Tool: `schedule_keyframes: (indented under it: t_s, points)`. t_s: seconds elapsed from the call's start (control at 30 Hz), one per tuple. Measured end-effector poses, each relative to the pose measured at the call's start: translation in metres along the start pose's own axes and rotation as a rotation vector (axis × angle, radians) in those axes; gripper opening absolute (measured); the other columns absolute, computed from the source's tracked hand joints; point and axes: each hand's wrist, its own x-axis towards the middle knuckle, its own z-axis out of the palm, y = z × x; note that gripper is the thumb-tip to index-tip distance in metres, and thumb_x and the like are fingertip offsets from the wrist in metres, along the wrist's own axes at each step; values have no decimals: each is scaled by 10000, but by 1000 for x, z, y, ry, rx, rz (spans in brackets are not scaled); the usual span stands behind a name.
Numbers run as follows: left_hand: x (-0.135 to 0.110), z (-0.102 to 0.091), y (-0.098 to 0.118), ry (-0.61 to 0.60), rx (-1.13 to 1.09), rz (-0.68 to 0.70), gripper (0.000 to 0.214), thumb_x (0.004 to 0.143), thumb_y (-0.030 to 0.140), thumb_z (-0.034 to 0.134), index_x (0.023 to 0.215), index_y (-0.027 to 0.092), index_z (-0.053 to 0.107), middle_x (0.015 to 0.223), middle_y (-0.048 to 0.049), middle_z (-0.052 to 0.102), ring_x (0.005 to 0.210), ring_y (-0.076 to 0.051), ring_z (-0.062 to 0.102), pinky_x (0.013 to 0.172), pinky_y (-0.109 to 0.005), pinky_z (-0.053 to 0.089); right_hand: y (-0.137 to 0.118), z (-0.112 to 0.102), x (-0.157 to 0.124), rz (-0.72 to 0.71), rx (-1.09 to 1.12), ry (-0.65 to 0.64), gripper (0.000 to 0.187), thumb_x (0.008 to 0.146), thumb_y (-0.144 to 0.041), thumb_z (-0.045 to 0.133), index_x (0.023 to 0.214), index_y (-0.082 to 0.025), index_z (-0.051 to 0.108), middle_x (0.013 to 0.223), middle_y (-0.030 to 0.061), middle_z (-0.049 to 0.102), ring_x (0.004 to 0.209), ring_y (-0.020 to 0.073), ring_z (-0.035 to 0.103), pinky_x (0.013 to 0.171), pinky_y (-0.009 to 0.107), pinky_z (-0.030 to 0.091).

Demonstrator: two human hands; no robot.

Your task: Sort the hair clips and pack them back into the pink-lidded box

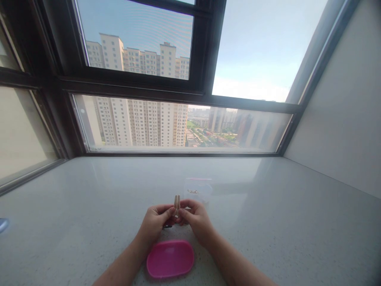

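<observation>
Between the fingertips of both hands stands a small light-wood clothespin (176, 202), its two slim prongs pointing up. My left hand (156, 222) pinches it from the left, thumb and fingers closed. From the other side my right hand (195, 218) closes on it too, thumb near the lower part. The fingers hide the clothespin's lower end. A small dark object (168, 226) shows just under the left fingers; its kind is unclear. Nearer to me, below the hands, a pink oval dish (170, 259) rests on the white speckled surface.
Behind my right hand lies a clear zip bag (205, 186) with small metal pieces (193, 191) in or on it. A bluish rounded object (3, 225) sits at the far left edge. Dark-framed windows (178, 154) and a white wall (342, 119) border the white counter (89, 206).
</observation>
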Motion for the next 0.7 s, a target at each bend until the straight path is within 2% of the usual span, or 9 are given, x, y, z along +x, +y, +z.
schedule_keyframes:
  t_s: [0.33, 0.7]
  points:
    - [0, -1, -1, 10, -19, -12, 344, 660, 340, 700, 920, 115, 704, 660, -84, 711, 587, -157, 625, 573, -246, 464, 0, -1, -1, -7, 8, -11, 253, 639, -308, 705, 806, -136, 626, 674, 16, 615, 515, 110, 568, 480, 216, 438]
    - [0, 0, -2, 23, 21, 4, 394, 649, 377, 698, 931, 101, 701, 642, -88, 699, 566, -160, 612, 546, -245, 449, -3, 1, -2, 5, 32, -18, 273, 633, -322, 710, 807, -137, 609, 676, 16, 615, 529, 117, 577, 485, 217, 434]
